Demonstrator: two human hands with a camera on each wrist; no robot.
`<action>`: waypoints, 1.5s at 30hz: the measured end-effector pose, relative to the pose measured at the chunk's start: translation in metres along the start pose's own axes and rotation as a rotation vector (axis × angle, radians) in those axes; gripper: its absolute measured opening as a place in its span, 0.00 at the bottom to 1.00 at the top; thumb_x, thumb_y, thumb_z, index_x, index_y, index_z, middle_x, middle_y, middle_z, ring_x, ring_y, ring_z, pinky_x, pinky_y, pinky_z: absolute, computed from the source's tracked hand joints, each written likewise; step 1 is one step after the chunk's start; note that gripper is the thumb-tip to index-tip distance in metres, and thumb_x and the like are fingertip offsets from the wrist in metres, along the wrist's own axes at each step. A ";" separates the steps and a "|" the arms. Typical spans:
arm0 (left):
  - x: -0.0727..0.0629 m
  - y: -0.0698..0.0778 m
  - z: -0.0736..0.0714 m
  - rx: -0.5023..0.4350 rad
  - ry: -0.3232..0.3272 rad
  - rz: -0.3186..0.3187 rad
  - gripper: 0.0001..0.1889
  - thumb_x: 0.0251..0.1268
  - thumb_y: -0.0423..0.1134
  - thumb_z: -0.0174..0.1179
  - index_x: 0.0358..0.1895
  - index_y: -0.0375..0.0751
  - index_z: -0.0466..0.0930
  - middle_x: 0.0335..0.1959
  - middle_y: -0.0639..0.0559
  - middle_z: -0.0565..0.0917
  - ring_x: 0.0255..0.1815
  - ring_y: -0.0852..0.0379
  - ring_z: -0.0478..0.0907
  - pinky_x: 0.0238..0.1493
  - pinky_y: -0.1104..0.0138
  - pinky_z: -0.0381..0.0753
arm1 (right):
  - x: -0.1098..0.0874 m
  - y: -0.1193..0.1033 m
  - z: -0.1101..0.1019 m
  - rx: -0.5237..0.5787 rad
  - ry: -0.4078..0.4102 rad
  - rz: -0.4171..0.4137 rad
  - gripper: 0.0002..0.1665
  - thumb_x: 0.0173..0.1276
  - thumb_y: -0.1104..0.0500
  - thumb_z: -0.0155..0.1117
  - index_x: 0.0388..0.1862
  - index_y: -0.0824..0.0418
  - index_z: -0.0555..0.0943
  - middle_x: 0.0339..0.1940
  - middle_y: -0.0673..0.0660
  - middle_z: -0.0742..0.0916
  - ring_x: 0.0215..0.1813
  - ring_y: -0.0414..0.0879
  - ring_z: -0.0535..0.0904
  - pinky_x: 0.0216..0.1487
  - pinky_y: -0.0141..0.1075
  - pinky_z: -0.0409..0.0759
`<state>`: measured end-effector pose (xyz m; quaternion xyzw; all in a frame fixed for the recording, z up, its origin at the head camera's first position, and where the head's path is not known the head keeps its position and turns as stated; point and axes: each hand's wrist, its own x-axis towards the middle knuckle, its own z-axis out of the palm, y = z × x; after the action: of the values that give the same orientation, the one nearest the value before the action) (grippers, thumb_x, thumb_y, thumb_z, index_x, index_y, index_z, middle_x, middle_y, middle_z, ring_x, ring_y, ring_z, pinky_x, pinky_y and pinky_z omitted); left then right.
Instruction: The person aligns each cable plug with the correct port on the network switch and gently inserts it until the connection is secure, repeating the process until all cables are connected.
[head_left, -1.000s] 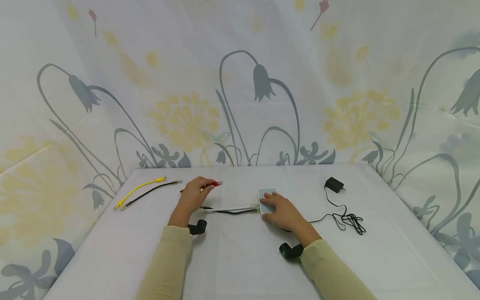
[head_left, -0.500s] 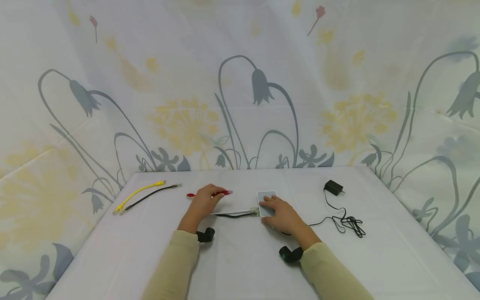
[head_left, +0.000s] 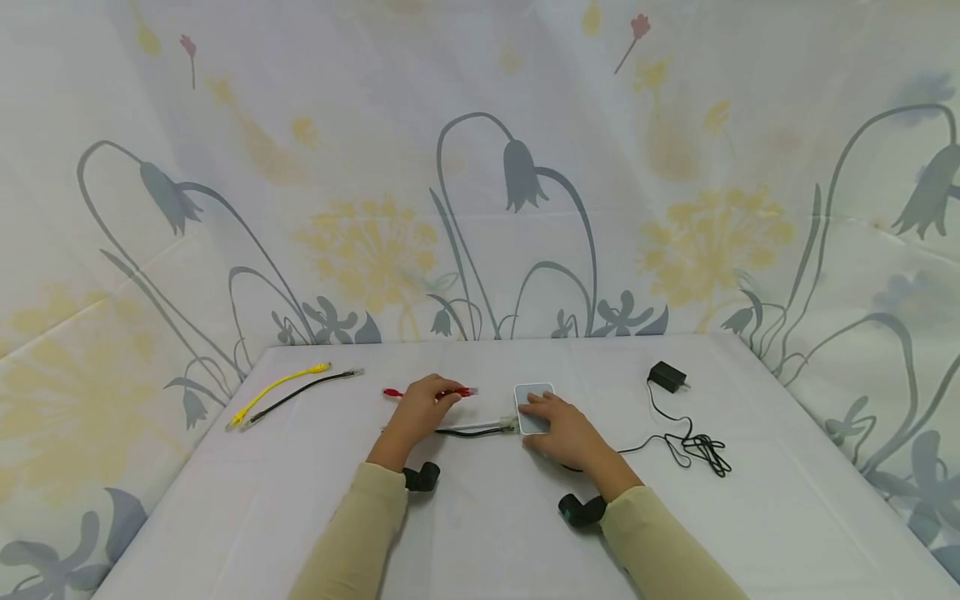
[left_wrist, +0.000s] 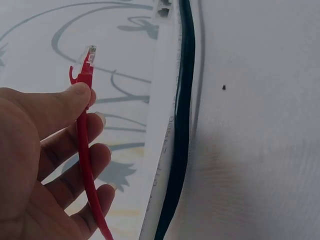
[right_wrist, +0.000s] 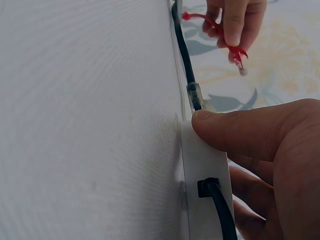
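Note:
My left hand (head_left: 418, 414) pinches a red network cable (left_wrist: 85, 160) between thumb and fingers, just behind its clear plug (left_wrist: 89, 57). The plug points toward a small white network switch (head_left: 530, 424) with a grey top, and there is a gap between them. My right hand (head_left: 567, 433) holds the switch, thumb on its near side and fingers across its top. A black cable (left_wrist: 182, 125) and a white cable (head_left: 480, 424) are plugged into the switch's left side. In the left wrist view, ports (left_wrist: 164, 11) show at the top edge. A dark power lead (right_wrist: 223, 210) enters the near side.
A black power adapter (head_left: 667, 377) lies at the back right, its thin cord (head_left: 705, 450) bundled in front. At the left lie a yellow cable (head_left: 277, 383) and a short black cable (head_left: 303, 386). A patterned cloth (head_left: 480, 208) hangs behind the white table (head_left: 480, 533).
My left hand has moved right with the red cable, bringing its plug closer to the switch. The right hand has stayed on the switch.

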<state>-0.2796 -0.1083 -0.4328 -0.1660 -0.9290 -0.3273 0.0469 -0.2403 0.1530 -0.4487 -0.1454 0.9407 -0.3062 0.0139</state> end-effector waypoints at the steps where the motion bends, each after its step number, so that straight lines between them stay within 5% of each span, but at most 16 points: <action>1: 0.000 0.000 0.001 -0.003 -0.002 -0.002 0.12 0.69 0.43 0.59 0.51 0.48 0.85 0.43 0.53 0.83 0.41 0.56 0.76 0.45 0.63 0.76 | 0.000 0.000 0.000 0.000 0.000 0.000 0.31 0.60 0.53 0.69 0.65 0.51 0.77 0.72 0.52 0.72 0.78 0.56 0.56 0.72 0.59 0.58; 23: 0.001 0.014 0.017 0.020 -0.070 -0.003 0.11 0.69 0.41 0.58 0.50 0.45 0.85 0.44 0.50 0.83 0.44 0.54 0.78 0.49 0.59 0.78 | 0.001 0.000 0.000 -0.018 -0.007 0.000 0.31 0.61 0.52 0.69 0.65 0.50 0.77 0.73 0.52 0.72 0.78 0.57 0.56 0.72 0.59 0.58; 45: 0.004 0.025 0.034 0.012 -0.071 0.027 0.11 0.69 0.40 0.58 0.49 0.43 0.86 0.40 0.49 0.83 0.39 0.55 0.77 0.43 0.62 0.77 | 0.001 0.000 0.002 -0.016 0.007 0.005 0.31 0.61 0.52 0.69 0.64 0.50 0.77 0.72 0.52 0.72 0.78 0.57 0.57 0.72 0.59 0.59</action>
<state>-0.2742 -0.0678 -0.4444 -0.1896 -0.9298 -0.3150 0.0190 -0.2410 0.1522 -0.4502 -0.1423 0.9435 -0.2991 0.0101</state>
